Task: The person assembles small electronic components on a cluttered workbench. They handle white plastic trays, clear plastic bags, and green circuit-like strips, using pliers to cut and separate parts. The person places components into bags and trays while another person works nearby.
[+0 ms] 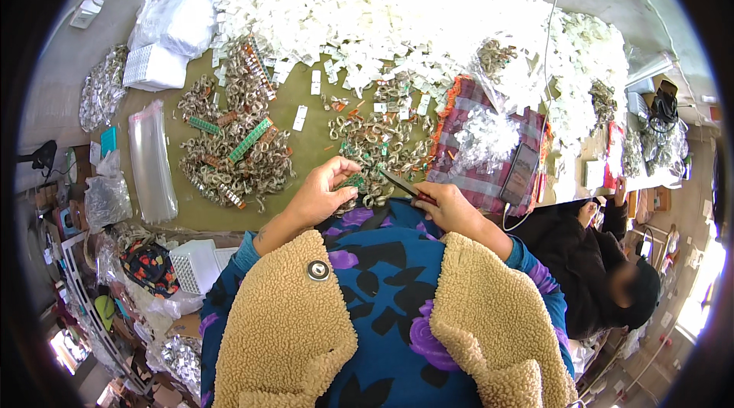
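My left hand (325, 190) is closed with thumb and fingers on a small green circuit strip (352, 181), partly hidden by the fingers. In my right hand (451, 208) is a slim dark-bladed tool with a red handle (423, 198), its tip pointing up and left toward the strip; whether it is a knife or scissors I cannot tell. Just beyond both hands lies a loose pile of small grey coiled wires (375, 133) mixed with green and orange strip pieces. A larger heap of wired strips (237, 140) lies to the left.
A large mound of small white pieces (367, 10) covers the table's far side. On the right, a plaid cloth (474, 156) bears clear bits and a phone (521, 171) with a cable. Plastic sleeves (153, 163) and a white basket (155, 68) stand left. Another person (589, 270) sits at right.
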Demonstrator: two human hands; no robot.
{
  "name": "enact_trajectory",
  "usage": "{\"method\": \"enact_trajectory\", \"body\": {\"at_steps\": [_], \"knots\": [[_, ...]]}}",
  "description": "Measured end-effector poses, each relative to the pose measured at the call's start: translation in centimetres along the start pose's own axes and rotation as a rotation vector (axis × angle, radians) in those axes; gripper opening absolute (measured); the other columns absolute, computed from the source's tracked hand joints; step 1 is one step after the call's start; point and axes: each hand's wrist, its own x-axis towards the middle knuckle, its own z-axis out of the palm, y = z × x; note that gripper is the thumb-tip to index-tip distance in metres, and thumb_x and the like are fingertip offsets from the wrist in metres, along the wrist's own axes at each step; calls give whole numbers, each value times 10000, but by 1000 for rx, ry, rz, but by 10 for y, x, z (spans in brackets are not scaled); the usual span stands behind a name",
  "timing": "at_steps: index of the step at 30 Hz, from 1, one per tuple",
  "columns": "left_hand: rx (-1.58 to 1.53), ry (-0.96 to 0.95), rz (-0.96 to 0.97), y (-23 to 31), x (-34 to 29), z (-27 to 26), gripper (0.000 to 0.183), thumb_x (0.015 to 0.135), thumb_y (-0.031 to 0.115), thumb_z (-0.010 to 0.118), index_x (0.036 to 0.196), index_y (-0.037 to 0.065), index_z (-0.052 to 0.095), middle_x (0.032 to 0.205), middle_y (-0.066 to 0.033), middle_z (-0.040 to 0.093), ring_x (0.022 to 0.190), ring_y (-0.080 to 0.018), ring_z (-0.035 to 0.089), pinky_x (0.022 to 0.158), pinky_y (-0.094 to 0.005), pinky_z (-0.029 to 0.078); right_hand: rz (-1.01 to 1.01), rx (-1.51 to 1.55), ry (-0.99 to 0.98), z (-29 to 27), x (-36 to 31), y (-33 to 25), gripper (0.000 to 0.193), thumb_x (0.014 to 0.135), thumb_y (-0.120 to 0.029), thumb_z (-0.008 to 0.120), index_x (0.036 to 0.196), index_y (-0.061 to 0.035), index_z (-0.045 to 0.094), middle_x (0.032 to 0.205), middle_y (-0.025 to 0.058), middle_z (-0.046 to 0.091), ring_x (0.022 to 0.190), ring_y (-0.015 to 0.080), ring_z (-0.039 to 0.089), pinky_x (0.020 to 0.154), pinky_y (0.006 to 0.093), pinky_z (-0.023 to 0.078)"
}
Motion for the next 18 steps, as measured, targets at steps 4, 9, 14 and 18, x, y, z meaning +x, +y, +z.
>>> {"method": "enact_trajectory", "body": {"at_steps": [4,9,14,18], "knots": [[63,19,-44,1,7,-3,268,897,-61,604,1158,-3,611,1041,-10,631,903,-73,597,811,-229,500,-105,-137,207,4,-6,-4,354,906,-35,565,1254,-96,558,1029,188,637,933,397,631,767,456,521],[296,86,164,10,14,6,223,892,-55,614,1089,29,676,975,13,619,852,-77,566,784,-230,478,3,-432,309,13,-13,-19,488,862,-12,575,1332,-124,510,990,156,596,955,366,623,763,434,548],[405,85,286,17,21,10,256,852,-76,647,1085,24,686,939,-43,609,839,-145,577,776,-265,474,283,-723,338,11,-17,-35,602,804,33,582,1378,-121,481,1001,156,580,963,359,601,769,435,555],[535,95,381,22,26,9,287,852,-72,654,1120,25,686,929,-57,624,833,-147,570,758,-263,463,160,-538,413,2,-26,-45,665,766,90,547,1396,-108,462,1027,162,563,1001,371,575,805,438,546]]}}
